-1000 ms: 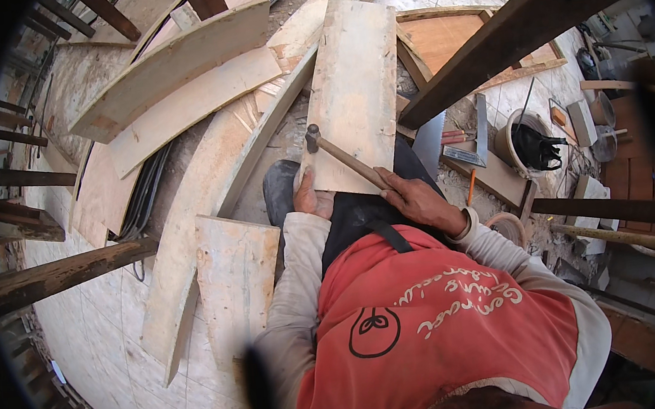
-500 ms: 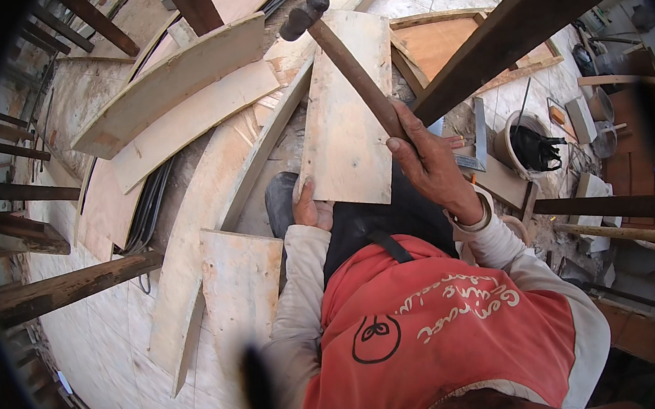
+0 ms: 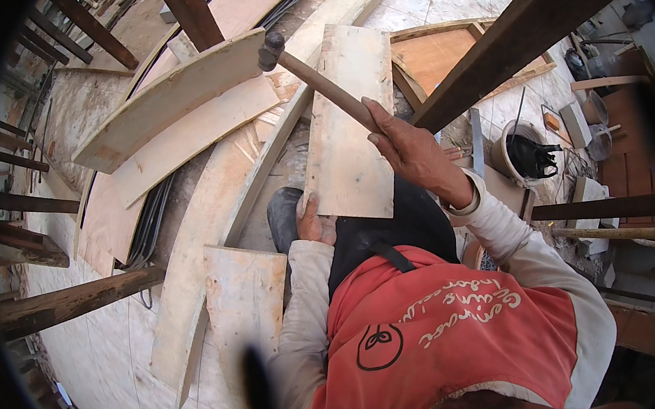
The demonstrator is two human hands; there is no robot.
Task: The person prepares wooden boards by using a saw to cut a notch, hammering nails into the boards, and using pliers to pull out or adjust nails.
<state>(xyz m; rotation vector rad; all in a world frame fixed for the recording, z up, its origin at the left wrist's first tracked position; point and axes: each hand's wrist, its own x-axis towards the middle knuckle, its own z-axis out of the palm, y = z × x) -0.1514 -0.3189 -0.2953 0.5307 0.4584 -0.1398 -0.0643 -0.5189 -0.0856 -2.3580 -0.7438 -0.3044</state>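
Wrapped round the wooden handle of a hammer [image 3: 326, 86] is my right hand [image 3: 420, 152], above the right edge of a pale board. The dark metal head of the hammer points to the far left, over the edge of a curved piece. The board [image 3: 349, 136] lies lengthwise in front of me, its near end by my lap. At its near left corner my left hand [image 3: 315, 223] grips the edge, with the thumb on top and the other fingers partly hidden underneath.
Curved plywood pieces [image 3: 170, 101] lie at the left, beside a shorter board [image 3: 245, 289]. A dark timber post [image 3: 516, 40] slants in from the upper right. Beyond my right arm stands a bucket [image 3: 504, 159] with a black bag. A wooden frame [image 3: 432, 59] rests behind the board.
The hammer has swung left and tilted lower, its head moving toward the curved piece. My right hand has shifted slightly left. My left hand keeps its hold on the board.
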